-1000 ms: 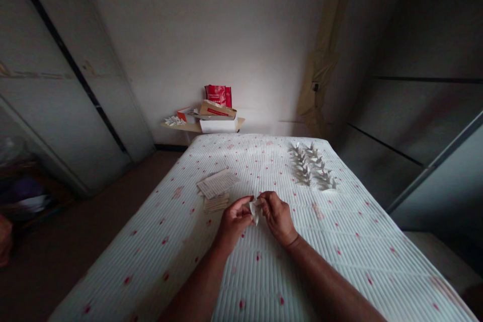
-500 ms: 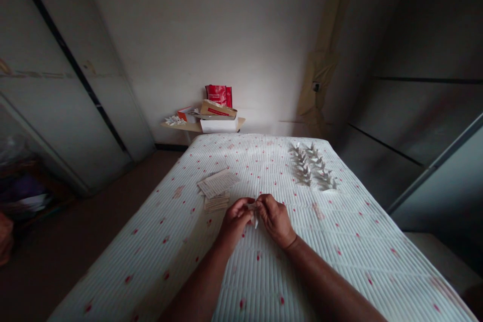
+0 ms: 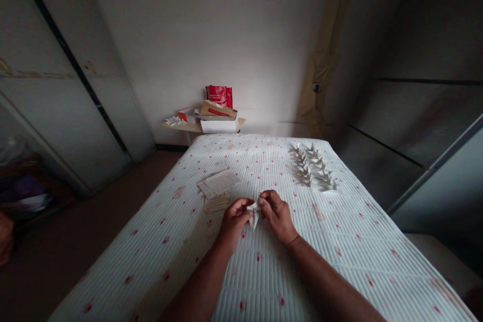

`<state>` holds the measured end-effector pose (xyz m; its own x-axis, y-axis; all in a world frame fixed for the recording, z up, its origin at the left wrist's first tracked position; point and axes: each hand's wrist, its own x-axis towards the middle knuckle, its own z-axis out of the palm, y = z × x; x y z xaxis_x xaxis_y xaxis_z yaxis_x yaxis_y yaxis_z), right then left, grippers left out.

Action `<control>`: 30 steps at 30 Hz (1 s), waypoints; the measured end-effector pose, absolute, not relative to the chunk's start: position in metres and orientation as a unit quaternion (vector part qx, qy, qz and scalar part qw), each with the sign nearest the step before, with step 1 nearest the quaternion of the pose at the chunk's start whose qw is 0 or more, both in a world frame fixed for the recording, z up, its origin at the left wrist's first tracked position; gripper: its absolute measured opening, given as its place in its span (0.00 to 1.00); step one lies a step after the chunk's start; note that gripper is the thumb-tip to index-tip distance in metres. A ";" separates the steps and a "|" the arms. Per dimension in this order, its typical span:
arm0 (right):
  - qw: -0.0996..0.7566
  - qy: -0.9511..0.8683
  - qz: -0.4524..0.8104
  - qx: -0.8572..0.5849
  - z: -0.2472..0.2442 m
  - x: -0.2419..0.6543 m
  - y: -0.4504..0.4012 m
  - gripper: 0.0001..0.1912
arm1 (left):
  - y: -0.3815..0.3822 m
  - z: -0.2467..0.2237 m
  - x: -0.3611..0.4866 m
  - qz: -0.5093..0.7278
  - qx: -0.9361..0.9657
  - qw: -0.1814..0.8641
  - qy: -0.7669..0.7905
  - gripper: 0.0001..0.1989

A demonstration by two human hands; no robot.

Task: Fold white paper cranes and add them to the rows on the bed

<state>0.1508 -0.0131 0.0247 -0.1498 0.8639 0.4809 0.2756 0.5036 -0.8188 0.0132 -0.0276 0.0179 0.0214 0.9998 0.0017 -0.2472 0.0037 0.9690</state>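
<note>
A small folded piece of paper (image 3: 254, 218) is held up between my two hands, above the bed. My left hand (image 3: 235, 219) pinches its left side with thumb and fingers. At its upper right edge, the fingertips of my right hand (image 3: 277, 215) are closed on it. One pointed end hangs downward between the hands. Beyond my left hand lies a stack of printed paper sheets (image 3: 218, 184). Several folded paper cranes (image 3: 311, 166) stand in two rows on the bed, farther off to the right.
The bed (image 3: 302, 282) has a white ribbed cover with red spots. Behind its far edge, a small shelf (image 3: 188, 127) carries a white box (image 3: 219, 126), a red bag (image 3: 219, 95) and more folded paper pieces (image 3: 174, 121). Cabinets (image 3: 71, 85) stand at the left.
My right hand has shifted slightly right and up, its fingers turning. More of the folded paper now shows between my hands. My left hand has barely moved.
</note>
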 end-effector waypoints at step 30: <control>0.465 -0.815 0.138 -0.316 0.023 0.149 -0.015 0.12 | -0.027 0.018 0.008 0.595 0.423 0.521 0.443 0.23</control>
<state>0.1492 -0.0145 0.0228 -0.3671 0.6445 0.6707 0.3871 0.7615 -0.5199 0.0079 -0.0268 0.0181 -0.1001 0.9941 0.0410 -0.2445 -0.0645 0.9675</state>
